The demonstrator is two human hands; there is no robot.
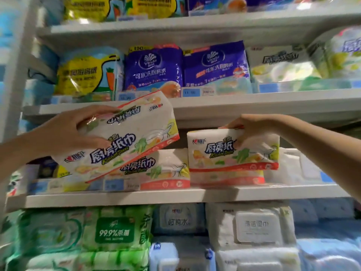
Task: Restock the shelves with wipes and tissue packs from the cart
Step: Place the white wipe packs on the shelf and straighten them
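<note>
My left hand (66,130) grips a white kitchen-tissue pack (125,137) with a red stripe, held tilted in front of the middle shelf (175,194). My right hand (252,126) pinches the top of a second, matching pack (232,151), which sits on top of another such pack (226,178) on that shelf. One more matching pack (162,171) lies on the shelf below the tilted one. The cart is out of view.
The shelf above holds yellow (84,75) and purple tissue bags (154,69). Below are green wipes packs (115,229) and white and blue wipes packs (254,225). White wipes packs (300,165) stand right of the stack. A white upright (15,75) runs along the left.
</note>
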